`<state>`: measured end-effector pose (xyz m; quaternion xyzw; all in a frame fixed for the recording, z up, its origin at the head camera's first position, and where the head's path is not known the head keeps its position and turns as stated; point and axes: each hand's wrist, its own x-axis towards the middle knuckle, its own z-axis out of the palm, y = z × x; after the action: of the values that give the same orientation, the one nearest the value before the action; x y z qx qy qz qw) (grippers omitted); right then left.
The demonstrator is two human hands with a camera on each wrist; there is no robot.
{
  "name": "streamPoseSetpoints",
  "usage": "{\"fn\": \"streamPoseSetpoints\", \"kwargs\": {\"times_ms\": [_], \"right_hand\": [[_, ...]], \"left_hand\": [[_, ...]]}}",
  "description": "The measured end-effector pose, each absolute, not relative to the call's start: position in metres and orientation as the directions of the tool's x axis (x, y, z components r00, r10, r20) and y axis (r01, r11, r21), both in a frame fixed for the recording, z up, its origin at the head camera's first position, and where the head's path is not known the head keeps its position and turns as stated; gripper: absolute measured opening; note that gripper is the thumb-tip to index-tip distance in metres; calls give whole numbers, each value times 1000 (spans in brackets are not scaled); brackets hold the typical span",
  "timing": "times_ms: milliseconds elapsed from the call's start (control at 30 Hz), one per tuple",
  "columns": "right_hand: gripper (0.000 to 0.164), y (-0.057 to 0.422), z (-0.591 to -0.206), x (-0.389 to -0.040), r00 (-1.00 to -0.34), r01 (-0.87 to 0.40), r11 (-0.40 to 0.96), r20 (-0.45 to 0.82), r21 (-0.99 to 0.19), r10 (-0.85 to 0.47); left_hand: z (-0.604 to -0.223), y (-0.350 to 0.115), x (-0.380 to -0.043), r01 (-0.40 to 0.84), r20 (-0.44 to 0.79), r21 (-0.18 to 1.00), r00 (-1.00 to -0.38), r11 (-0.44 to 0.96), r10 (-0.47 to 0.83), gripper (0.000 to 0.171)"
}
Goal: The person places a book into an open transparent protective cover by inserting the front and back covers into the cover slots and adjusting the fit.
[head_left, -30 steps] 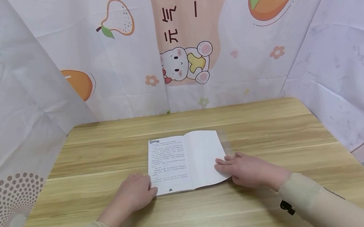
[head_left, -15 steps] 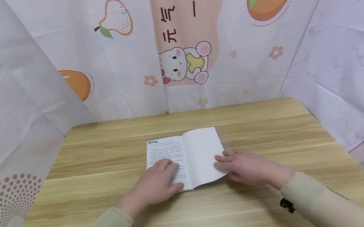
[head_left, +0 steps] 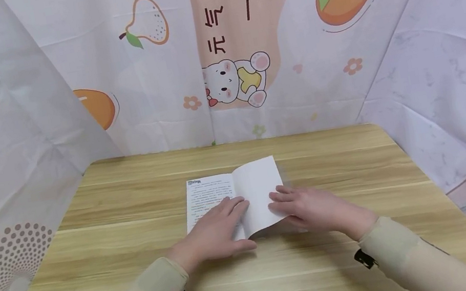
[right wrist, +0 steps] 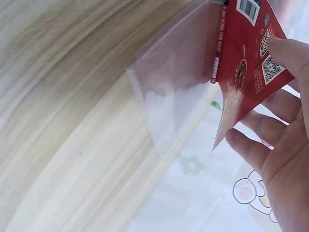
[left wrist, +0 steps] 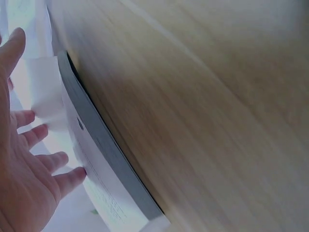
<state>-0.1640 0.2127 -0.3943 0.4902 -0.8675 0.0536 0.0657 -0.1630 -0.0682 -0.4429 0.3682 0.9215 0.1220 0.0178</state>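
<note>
An open book (head_left: 210,188) lies in the middle of the table, its left page printed and its right leaf, the white inside of the cover (head_left: 258,182), lifted at a slant. My left hand (head_left: 212,229) rests over the printed page near the spine, fingers spread and touching the paper. With thumb and fingers, my right hand (head_left: 314,209) holds the outer edge of the cover. In the right wrist view that cover's red outside (right wrist: 244,53) shows a barcode and QR codes. A clear plastic sheet (right wrist: 174,72) sticks out beside it.
The wooden table (head_left: 127,185) has its back edge against a hanging printed cloth (head_left: 157,86). More cloth hangs at the left (head_left: 1,129) and right (head_left: 445,50). Dark straps (head_left: 365,258) sit at the wrists.
My left hand has moved from the book's left edge across the page towards the spine. The right hand has raised the cover's outer edge slightly and shifted it a little inward.
</note>
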Motion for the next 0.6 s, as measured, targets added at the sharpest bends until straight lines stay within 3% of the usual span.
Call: {"fn": "streamPoseSetpoints", "kwargs": {"times_ms": [167, 600], "right_hand": [[36, 205, -386, -161, -488, -866, 499, 221, -3, -845], [39, 193, -380, -161, -412, -887, 456, 327, 68, -850]], "left_hand": [[-445, -63, -165, 696, 121, 195, -716, 691, 687, 95], [-443, -58, -167, 666, 182, 216, -746, 714, 641, 94]]}}
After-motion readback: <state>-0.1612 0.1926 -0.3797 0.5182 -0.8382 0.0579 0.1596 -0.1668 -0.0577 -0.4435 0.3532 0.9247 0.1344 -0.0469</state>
